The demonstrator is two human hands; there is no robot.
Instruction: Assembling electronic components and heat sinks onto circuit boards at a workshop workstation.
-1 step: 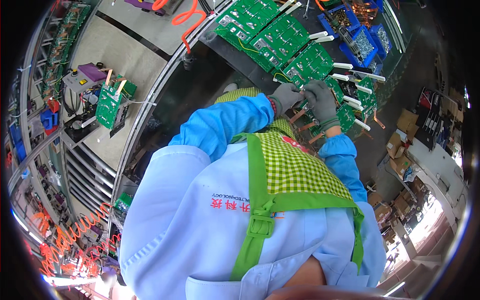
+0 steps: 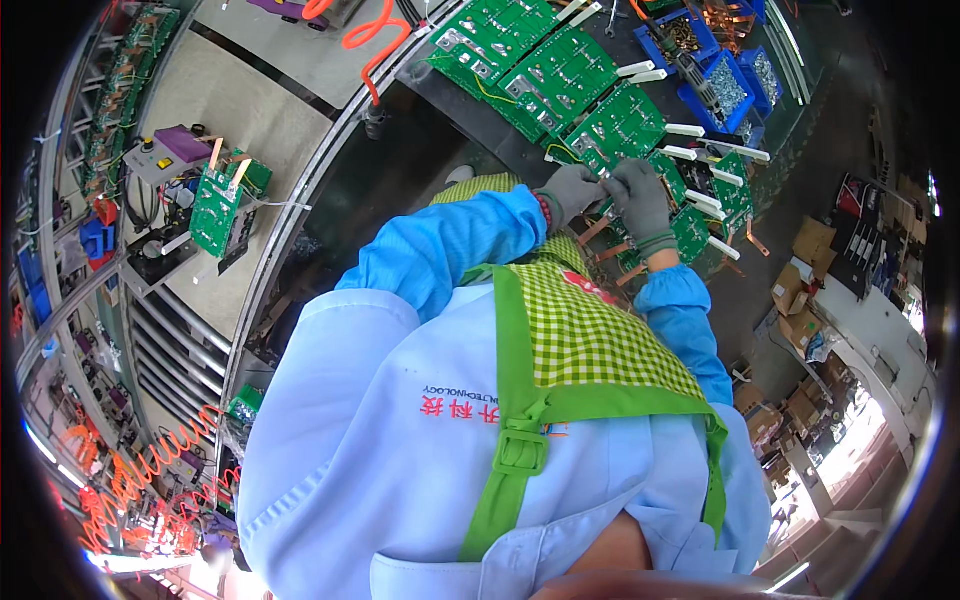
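Note:
My left hand (image 2: 570,195), in a grey glove, is closed, its fingertips meeting those of my right hand at the near edge of a green circuit board (image 2: 615,130). My right hand (image 2: 642,203), gloved alike, has its fingers bent down and pressed together. Whatever small piece sits between the fingertips is too hidden to name. Just below the hands, copper strips (image 2: 620,250) stick out of another green board (image 2: 690,235) near my apron. White flat pieces (image 2: 706,205) jut from the boards' right side.
More circuit boards (image 2: 495,40) lie in a row at the far side of the bench. Blue bins (image 2: 725,90) of small metal parts stand far right, a power screwdriver (image 2: 695,80) across them. An orange coiled hose (image 2: 375,40) hangs over the rail. One board (image 2: 215,215) stands at left.

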